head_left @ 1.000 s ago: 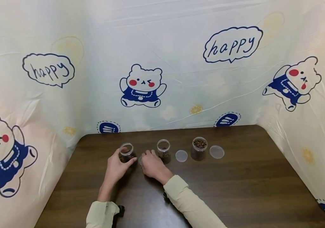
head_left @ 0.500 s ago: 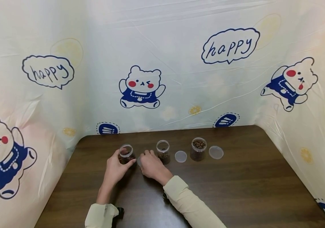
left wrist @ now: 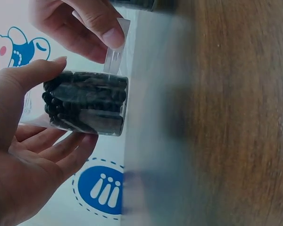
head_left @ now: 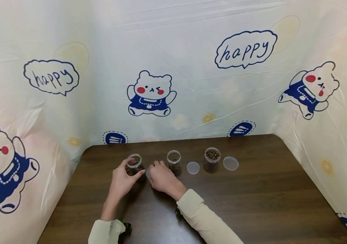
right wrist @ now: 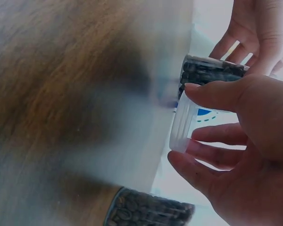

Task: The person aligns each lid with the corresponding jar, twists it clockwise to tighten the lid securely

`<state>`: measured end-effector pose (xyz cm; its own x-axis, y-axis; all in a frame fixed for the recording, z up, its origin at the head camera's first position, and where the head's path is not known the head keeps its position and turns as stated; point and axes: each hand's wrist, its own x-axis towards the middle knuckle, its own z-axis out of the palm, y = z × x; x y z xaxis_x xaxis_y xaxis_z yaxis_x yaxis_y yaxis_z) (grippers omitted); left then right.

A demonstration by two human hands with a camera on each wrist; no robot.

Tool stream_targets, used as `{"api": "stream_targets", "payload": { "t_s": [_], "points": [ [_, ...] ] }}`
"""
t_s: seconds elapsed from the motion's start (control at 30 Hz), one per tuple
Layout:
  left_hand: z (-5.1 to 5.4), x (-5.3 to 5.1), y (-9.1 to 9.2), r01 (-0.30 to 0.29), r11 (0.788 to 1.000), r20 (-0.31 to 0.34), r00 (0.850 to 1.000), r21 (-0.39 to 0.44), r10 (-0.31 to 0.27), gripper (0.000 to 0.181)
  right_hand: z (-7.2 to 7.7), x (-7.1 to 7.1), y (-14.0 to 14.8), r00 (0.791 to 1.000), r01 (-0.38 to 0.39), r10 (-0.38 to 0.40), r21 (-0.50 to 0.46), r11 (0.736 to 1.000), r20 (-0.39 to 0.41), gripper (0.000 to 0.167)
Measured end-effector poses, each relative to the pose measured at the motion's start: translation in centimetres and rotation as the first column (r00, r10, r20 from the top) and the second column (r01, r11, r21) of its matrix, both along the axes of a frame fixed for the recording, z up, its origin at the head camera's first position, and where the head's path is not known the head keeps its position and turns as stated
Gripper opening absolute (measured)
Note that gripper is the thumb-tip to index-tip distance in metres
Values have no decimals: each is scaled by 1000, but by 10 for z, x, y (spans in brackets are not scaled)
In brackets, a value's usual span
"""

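Clear lid [right wrist: 180,125] was held beside the uncapped left jar [left wrist: 85,103]

The left hand [head_left: 123,179] gripped the left jar, thumb on one side and fingers around the other; the jar stood upright on the table [head_left: 252,203], partly filled with dark beans. The right hand [head_left: 162,176] pinched the clear lid by its rim between thumb and fingertips, low down between the left jar and the middle jar [head_left: 174,167]. Whether the lid touched the tabletop could not be determined.

The middle jar and right jar [head_left: 212,162] also stood uncapped, with the middle lid [head_left: 193,167] and right lid [head_left: 230,163] lying flat, each to the right of its jar.

The step in hand was judged to be lid handling at the left jar, either picking up or laying down. The next move appeared to call for a steady jar and a controlled, level lid.
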<state>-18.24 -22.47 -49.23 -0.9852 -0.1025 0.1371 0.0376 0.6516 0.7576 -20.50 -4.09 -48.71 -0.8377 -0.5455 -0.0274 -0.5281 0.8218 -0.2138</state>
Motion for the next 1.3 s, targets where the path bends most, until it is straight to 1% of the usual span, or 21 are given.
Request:
{"api": "stream_targets", "payload": {
  "t_s": [0.2,0.4,0.6,0.87,1.03,1.17,1.3],
  "points": [
    [5,3,3,15,1000,-11,1000,-9,-15,60,8,7,7,1000,-16,16,-15,1000,10,45],
    [10,7,7,28,1000,-5,1000,-6,-28,60,16,15,16,999,-47,46,-36,998,-23,46],
    [12,10,11,39,999,-12,999,-5,-39,60,24,25,28,994,-90,87,-51,995,-58,48],
    [11,15,17,56,998,-19,998,-8,-57,62,33,37,46,988,-100,95,-36,994,-122,47],
    [9,17,22,83,996,-31,996,12,-83,60,35,42,56,990,-95,89,-43,995,-112,49],
    [7,18,28,117,993,-17,993,22,-116,60,34,44,64,991,-90,85,-46,995,-107,50],
    [7,20,33,131,991,-10,991,28,-130,59,32,46,74,993,-82,77,-61,995,-85,50]
  ]
}}
